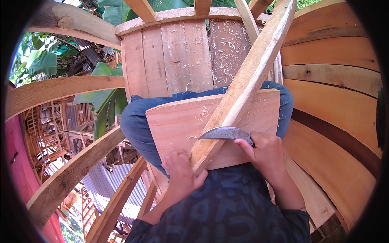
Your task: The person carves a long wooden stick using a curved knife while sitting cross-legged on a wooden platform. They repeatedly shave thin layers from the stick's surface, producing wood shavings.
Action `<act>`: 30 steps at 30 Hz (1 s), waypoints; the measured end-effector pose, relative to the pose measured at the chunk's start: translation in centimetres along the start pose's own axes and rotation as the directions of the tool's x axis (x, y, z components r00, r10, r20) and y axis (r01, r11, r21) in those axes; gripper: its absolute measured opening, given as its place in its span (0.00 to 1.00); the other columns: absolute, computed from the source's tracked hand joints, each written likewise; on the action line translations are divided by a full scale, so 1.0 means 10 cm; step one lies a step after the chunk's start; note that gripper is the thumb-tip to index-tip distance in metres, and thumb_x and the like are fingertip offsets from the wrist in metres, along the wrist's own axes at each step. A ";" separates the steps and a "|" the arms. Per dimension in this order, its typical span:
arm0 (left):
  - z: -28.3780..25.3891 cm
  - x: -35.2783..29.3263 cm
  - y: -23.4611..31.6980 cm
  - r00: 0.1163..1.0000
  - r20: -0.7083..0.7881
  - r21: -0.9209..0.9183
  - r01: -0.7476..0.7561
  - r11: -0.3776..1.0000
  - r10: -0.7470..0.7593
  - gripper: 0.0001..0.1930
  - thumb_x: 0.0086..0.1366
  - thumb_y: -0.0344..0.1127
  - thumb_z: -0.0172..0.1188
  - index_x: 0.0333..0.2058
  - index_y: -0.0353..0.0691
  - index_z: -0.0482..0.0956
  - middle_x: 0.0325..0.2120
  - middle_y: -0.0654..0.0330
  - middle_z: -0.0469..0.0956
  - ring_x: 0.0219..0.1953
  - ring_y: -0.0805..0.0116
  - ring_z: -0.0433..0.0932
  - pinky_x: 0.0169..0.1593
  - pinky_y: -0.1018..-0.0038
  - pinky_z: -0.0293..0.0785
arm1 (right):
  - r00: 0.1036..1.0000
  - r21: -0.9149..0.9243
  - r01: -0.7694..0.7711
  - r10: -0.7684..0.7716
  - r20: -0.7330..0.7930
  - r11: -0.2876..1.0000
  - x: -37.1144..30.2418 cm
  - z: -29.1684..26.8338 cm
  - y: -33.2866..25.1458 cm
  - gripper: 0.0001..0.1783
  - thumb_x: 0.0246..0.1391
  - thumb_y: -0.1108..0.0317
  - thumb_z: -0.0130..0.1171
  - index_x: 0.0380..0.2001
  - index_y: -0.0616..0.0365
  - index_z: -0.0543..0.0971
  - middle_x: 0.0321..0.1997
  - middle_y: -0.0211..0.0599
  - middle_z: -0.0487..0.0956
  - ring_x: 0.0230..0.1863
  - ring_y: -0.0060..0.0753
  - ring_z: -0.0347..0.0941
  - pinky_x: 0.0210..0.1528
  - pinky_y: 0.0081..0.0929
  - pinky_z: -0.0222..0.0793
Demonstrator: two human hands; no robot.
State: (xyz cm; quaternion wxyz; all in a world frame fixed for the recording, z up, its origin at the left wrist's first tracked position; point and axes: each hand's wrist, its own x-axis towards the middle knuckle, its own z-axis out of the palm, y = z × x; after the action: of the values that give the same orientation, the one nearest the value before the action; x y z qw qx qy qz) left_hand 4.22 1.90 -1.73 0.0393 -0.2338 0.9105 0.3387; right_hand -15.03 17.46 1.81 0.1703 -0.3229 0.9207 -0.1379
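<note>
A long wooden beam (pixel 247 77) slants from my lap up to the far right, with a pale, freshly cut strip along its right edge. My left hand (pixel 181 168) is wrapped round the beam's near end. In my right hand (pixel 263 150) is a knife with a curved, dark grey blade (pixel 227 133); its handle is mostly hidden in my closed fingers. The blade lies across the beam, a little beyond my left hand. Beneath the beam a flat wooden board (pixel 174 121) rests over my crossed legs, with a few shavings on it.
Curled shavings (pixel 231 48) litter the plank floor (pixel 174 56) ahead. A wall of horizontal planks (pixel 328 101) stands at my right. Curved wooden rails (pixel 77 172) run along the left, above a drop with corrugated metal sheets (pixel 117 190) and banana leaves (pixel 107 101).
</note>
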 end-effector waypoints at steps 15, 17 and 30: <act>-0.05 0.00 0.04 0.999 -0.008 -0.036 0.041 0.999 -0.041 0.35 0.42 0.40 0.70 0.49 0.34 0.67 0.44 0.48 0.64 0.48 0.48 0.61 0.50 0.54 0.53 | 0.877 0.219 -0.350 0.401 -0.263 0.911 0.24 -0.52 0.67 0.31 0.59 0.45 0.57 0.20 0.67 0.76 0.12 0.45 0.67 0.14 0.42 0.59 0.21 0.33 0.60; -0.01 0.01 0.06 0.999 -0.014 -0.025 0.043 0.999 -0.043 0.35 0.42 0.39 0.70 0.49 0.35 0.66 0.44 0.48 0.64 0.48 0.48 0.61 0.50 0.54 0.53 | 0.965 0.134 -0.213 0.230 -0.128 0.968 0.12 -0.39 0.28 0.30 0.55 0.44 0.60 0.17 0.64 0.75 0.13 0.46 0.71 0.16 0.46 0.69 0.21 0.37 0.64; -0.04 0.07 0.15 0.999 -0.030 -0.042 0.031 0.999 -0.033 0.34 0.43 0.37 0.69 0.49 0.34 0.66 0.44 0.48 0.62 0.47 0.48 0.60 0.50 0.54 0.53 | 0.868 -0.005 -0.446 0.431 -0.245 0.895 0.40 -0.26 0.78 0.35 0.55 0.40 0.57 0.19 0.68 0.76 0.15 0.52 0.72 0.21 0.55 0.73 0.26 0.43 0.67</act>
State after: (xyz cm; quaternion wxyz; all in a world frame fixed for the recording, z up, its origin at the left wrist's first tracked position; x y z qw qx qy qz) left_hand 2.98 2.35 -0.69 0.0260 -0.2543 0.8999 0.3534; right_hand -23.23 21.15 0.45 0.0757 -0.0918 0.9873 -0.1051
